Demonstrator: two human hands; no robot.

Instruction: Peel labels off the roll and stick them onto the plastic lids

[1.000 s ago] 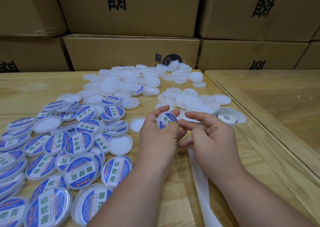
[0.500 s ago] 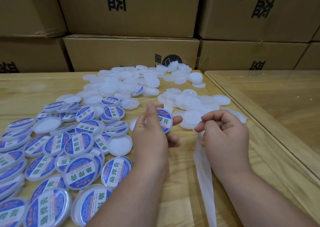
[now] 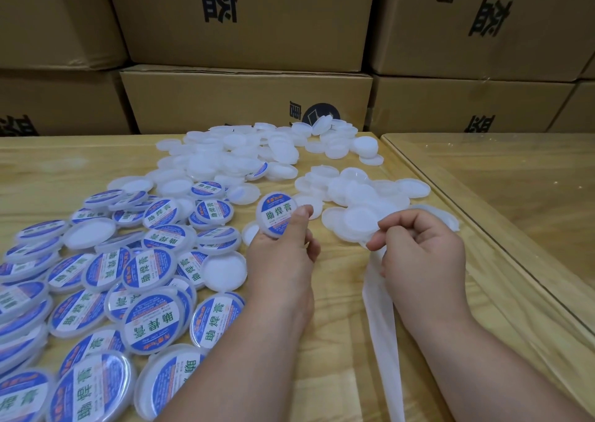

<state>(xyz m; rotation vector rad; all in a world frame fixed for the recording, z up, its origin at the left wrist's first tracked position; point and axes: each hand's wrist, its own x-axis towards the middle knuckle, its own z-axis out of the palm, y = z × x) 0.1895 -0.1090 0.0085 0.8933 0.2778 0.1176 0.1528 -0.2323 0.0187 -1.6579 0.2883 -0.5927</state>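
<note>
A packing or storeroom workspace — brown cartons [image 3: 244, 19] printed with large black characters are stacked in rows right behind the wooden table [image 3: 338, 341]. On the table, just in front of the cartons, lies a heap of plain white lids [image 3: 231, 154], and nearer, to the left, a spread of labelled lids [image 3: 148, 270] — batch handwork, not a home.

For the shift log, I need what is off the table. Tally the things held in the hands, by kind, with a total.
Blue-labelled round white plastic lid, held up in the left hand: 1
Long white backing strip, pinched by the right hand: 1
Total: 2
</note>
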